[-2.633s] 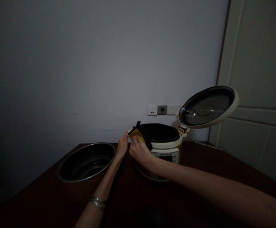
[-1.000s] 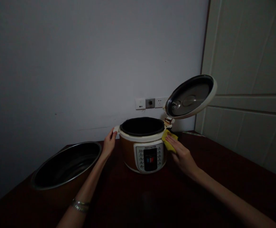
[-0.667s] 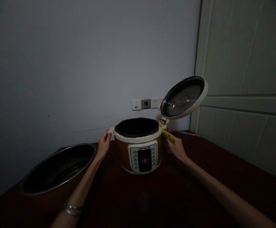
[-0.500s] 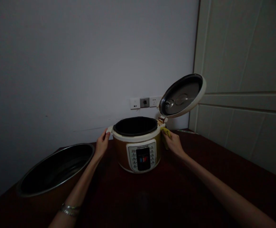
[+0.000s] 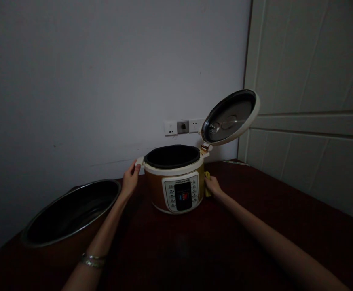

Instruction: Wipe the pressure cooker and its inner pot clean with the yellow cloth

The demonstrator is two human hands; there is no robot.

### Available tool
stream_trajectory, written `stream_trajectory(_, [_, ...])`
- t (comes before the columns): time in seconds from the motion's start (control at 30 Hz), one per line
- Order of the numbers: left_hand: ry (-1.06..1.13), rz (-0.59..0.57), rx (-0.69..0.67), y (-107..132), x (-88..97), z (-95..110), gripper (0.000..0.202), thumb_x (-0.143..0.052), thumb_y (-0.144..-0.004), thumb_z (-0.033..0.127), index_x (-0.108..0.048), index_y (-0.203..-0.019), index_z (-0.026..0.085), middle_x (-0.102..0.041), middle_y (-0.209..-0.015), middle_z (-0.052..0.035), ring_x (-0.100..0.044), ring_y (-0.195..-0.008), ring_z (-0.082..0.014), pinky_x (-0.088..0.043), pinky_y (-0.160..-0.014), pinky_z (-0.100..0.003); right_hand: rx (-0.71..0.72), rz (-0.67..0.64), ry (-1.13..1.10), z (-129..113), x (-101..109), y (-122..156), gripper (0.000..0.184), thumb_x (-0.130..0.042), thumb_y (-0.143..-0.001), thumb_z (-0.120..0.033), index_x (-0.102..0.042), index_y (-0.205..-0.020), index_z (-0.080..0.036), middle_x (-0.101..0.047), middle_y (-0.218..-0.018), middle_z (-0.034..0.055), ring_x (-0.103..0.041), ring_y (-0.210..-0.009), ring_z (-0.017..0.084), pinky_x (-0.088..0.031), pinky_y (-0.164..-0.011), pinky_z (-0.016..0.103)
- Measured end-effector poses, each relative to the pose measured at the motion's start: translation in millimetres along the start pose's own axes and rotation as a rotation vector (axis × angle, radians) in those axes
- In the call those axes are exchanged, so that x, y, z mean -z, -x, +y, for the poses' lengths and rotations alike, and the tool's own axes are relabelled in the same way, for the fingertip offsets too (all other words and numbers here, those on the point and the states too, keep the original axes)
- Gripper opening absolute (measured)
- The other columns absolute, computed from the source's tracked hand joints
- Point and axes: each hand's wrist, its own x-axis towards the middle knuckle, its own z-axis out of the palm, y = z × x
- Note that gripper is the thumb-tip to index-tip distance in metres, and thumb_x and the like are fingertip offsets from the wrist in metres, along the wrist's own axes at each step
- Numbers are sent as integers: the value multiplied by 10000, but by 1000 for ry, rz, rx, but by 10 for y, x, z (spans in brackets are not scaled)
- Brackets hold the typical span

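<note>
An electric pressure cooker with a brown body, white rim and front control panel stands on the dark wooden table, its hinged lid raised to the right. My left hand grips the cooker's left side handle. My right hand presses a yellow cloth against the cooker's right side, low on the body; most of the cloth is hidden behind the hand.
A large steel basin sits on the table to the left of the cooker. Wall sockets are on the grey wall behind. A white panelled door stands at the right.
My right hand with the yellow cloth has slid from the cooker's upper right rim down its right side. My left hand has kept its grip on the left handle. The view has shifted slightly.
</note>
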Motion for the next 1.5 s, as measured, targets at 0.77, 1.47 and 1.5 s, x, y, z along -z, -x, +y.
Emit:
stream_trajectory(0.77, [-16,28,20,25,-1,90,405,-522,-846,313,-568,-1197,118,-576,-1237,-106,-505,-1181,-212,-360,-1018,-336,-360,18,-595,-163,-38,1238,489,-748,-486,-521,-573,-716,-126,-634,-596,27,-609,-527,140,-474,-510,227])
stream_trajectory(1.47, [-44,-29,-62,2,14,-23,493,-440,-878,360,-504,-1252,45,-527,-1283,-154,-472,-1214,-208,-325,-1031,-310,1616,-561,901,-1087,-1346,1795,354,-383,-883,-101,-544,-1144,76,-575,-1167,265,-513,-1153,273,-377,-1014,405])
stream_trajectory(1.5, [-47,-26,-55,2,14,-25,498,-442,-877,362,-502,-1252,40,-523,-1286,-160,-468,-1217,-211,-327,-1030,-310,1602,-601,1002,-1039,-1449,1730,346,-401,-877,-103,-559,-1131,70,-580,-1159,266,-517,-1148,278,-381,-1004,420])
